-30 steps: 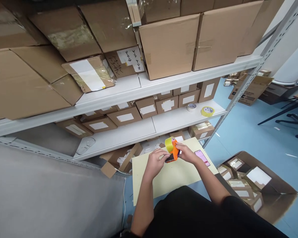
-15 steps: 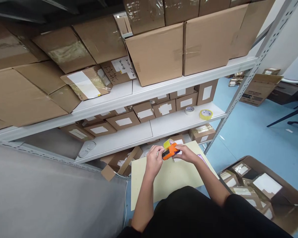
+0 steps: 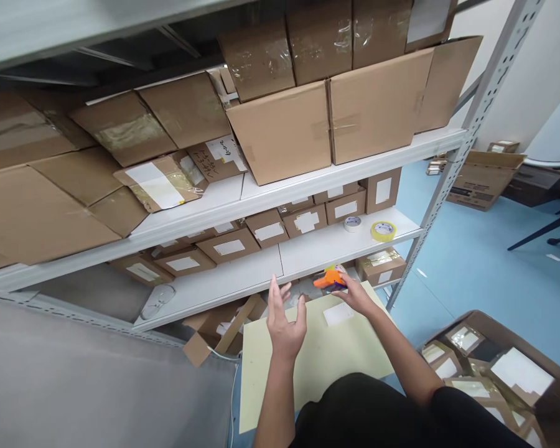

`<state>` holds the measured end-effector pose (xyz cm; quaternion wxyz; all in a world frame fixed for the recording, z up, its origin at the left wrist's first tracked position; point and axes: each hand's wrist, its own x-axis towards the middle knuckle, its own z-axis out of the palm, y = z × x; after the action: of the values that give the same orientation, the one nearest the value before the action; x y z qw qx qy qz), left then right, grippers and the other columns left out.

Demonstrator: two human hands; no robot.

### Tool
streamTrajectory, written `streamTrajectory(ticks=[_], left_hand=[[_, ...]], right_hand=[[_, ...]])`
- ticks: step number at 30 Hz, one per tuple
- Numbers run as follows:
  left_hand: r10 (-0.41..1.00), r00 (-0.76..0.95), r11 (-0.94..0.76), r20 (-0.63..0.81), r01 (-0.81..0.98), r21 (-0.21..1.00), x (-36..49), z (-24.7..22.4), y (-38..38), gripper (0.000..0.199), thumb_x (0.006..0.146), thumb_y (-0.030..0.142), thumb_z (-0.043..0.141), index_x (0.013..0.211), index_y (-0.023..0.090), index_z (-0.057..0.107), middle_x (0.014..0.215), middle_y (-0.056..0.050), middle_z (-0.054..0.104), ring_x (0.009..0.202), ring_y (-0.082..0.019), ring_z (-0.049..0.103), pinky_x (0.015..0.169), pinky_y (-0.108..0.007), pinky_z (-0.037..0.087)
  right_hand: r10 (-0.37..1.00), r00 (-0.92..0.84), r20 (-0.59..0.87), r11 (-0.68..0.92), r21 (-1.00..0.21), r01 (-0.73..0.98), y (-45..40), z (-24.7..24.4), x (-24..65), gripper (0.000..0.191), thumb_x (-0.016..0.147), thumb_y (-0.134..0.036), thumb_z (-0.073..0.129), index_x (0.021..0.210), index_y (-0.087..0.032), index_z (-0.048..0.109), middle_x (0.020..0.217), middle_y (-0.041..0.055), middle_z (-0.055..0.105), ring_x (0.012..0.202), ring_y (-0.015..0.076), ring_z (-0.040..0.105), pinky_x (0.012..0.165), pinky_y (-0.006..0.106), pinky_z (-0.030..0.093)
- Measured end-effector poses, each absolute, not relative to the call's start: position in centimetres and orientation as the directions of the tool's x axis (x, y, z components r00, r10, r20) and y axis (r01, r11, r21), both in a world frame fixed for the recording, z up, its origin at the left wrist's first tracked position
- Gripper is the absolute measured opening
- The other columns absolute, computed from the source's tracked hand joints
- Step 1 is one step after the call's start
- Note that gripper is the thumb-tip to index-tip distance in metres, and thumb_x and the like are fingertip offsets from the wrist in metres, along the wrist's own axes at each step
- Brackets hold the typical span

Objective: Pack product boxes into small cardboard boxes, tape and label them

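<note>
An orange tape dispenser (image 3: 329, 280) with a yellowish roll on it is gripped in my right hand (image 3: 356, 297), held above the far edge of a pale yellow board (image 3: 326, 348). To its left, my left hand (image 3: 285, 323) is raised over the board, fingers and thumb spread, touching nothing. A white paper (image 3: 338, 314) lies on the board below the dispenser. Motion blurs the dispenser's near end.
Metal shelving (image 3: 280, 199) in front holds many cardboard boxes. A white tape roll (image 3: 353, 224) and a yellow tape roll (image 3: 383, 231) rest on the middle shelf. An open carton (image 3: 466, 323) of small boxes stands at right, another open box (image 3: 224, 330) at left.
My left hand has let go of the tape dispenser and opened. My right hand has carried the dispenser slightly right and turned it. The white paper shows more fully.
</note>
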<state>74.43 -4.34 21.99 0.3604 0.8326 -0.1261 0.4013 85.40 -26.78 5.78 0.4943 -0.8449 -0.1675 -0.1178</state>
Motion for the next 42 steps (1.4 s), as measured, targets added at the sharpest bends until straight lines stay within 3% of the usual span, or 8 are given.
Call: streamTrajectory(ticks=[2, 7, 14, 20, 26, 32, 37, 42], left_hand=[[0.146, 0.723, -0.650, 0.675, -0.444, 0.616, 74.3, 21.8, -4.3, 0.077, 0.100, 0.031, 0.060, 0.165, 0.029, 0.020, 0.163, -0.018, 0.040, 0.118, -0.023, 0.068, 0.092, -0.039, 0.062], [0.228, 0.848, -0.593, 0.479, -0.269, 0.759, 74.1, 21.4, -3.5, 0.063, 0.100, 0.036, 0.058, 0.159, 0.032, 0.036, 0.152, -0.013, 0.054, 0.109, -0.022, 0.070, 0.086, -0.035, 0.062], [0.261, 0.862, -0.640, 0.434, -0.182, 0.746, 73.0, 20.3, -2.8, 0.054, 0.101, 0.039, 0.055, 0.153, 0.031, 0.047, 0.149, -0.013, 0.054, 0.108, -0.022, 0.070, 0.086, -0.036, 0.061], [0.258, 0.885, -0.665, 0.389, -0.130, 0.736, 72.0, 19.7, -2.6, 0.050, 0.101, 0.039, 0.053, 0.150, 0.030, 0.051, 0.151, -0.013, 0.054, 0.110, -0.023, 0.069, 0.088, -0.037, 0.061], [0.240, 0.898, -0.705, 0.369, -0.100, 0.702, 71.9, 18.7, -2.8, 0.046, 0.101, 0.037, 0.054, 0.146, 0.030, 0.056, 0.149, -0.012, 0.057, 0.123, -0.025, 0.066, 0.092, -0.039, 0.061], [0.226, 0.897, -0.774, 0.379, -0.071, 0.629, 71.1, 16.9, -2.3, 0.044, 0.100, 0.031, 0.054, 0.144, 0.029, 0.058, 0.148, -0.010, 0.060, 0.139, -0.026, 0.055, 0.115, -0.050, 0.048], [0.312, 0.884, -0.794, 0.349, 0.041, 0.607, 69.0, 15.2, -0.4, 0.044, 0.098, 0.028, 0.057, 0.143, 0.027, 0.060, 0.146, -0.011, 0.061, 0.138, -0.026, 0.056, 0.115, -0.049, 0.049], [0.464, 0.835, -0.769, 0.295, 0.214, 0.603, 65.0, 13.2, 2.4, 0.043, 0.098, 0.028, 0.059, 0.140, 0.027, 0.062, 0.147, -0.011, 0.060, 0.138, -0.026, 0.056, 0.115, -0.048, 0.048]], right_hand=[[0.150, 0.912, 0.381, -0.499, -0.767, 0.403, -27.5, 5.3, 87.6, 0.056, 0.089, -0.044, 0.069, 0.138, -0.021, 0.056, 0.133, 0.0172, 0.067, 0.123, 0.0359, 0.062, 0.104, 0.052, 0.050], [0.281, 0.885, 0.370, -0.601, -0.652, 0.463, -27.7, 8.0, 94.5, 0.053, 0.089, -0.023, 0.058, 0.142, -0.014, 0.054, 0.140, 0.0195, 0.062, 0.130, 0.0350, 0.057, 0.110, 0.050, 0.044], [0.398, 0.899, 0.183, -0.813, -0.384, 0.438, -25.7, 10.8, 100.7, 0.049, 0.083, -0.006, 0.061, 0.131, -0.016, 0.065, 0.133, 0.0161, 0.068, 0.127, 0.0290, 0.059, 0.110, 0.038, 0.038], [0.343, 0.924, 0.170, -0.863, -0.331, 0.381, -25.0, 9.3, 100.3, 0.049, 0.087, -0.013, 0.062, 0.136, -0.019, 0.064, 0.136, 0.0154, 0.066, 0.134, 0.0319, 0.051, 0.114, 0.046, 0.032], [0.359, 0.866, 0.349, -0.736, -0.465, 0.493, -24.2, 9.7, 96.8, 0.058, 0.089, -0.025, 0.062, 0.146, -0.019, 0.055, 0.137, 0.0184, 0.062, 0.130, 0.0384, 0.050, 0.110, 0.055, 0.040], [0.419, 0.751, 0.511, -0.438, -0.610, 0.660, -22.2, 10.5, 91.9, 0.045, 0.095, -0.033, 0.056, 0.138, -0.025, 0.063, 0.135, 0.0137, 0.065, 0.130, 0.0348, 0.055, 0.112, 0.056, 0.045], [0.498, 0.727, 0.473, -0.297, -0.695, 0.655, -18.7, 10.6, 88.3, 0.039, 0.099, -0.038, 0.056, 0.134, -0.028, 0.067, 0.138, 0.0115, 0.066, 0.132, 0.0330, 0.056, 0.115, 0.056, 0.045], [0.633, 0.688, 0.355, -0.188, -0.791, 0.582, -13.8, 7.7, 84.3, 0.042, 0.098, -0.043, 0.059, 0.137, -0.029, 0.065, 0.144, 0.0101, 0.064, 0.135, 0.0328, 0.057, 0.116, 0.058, 0.045]])
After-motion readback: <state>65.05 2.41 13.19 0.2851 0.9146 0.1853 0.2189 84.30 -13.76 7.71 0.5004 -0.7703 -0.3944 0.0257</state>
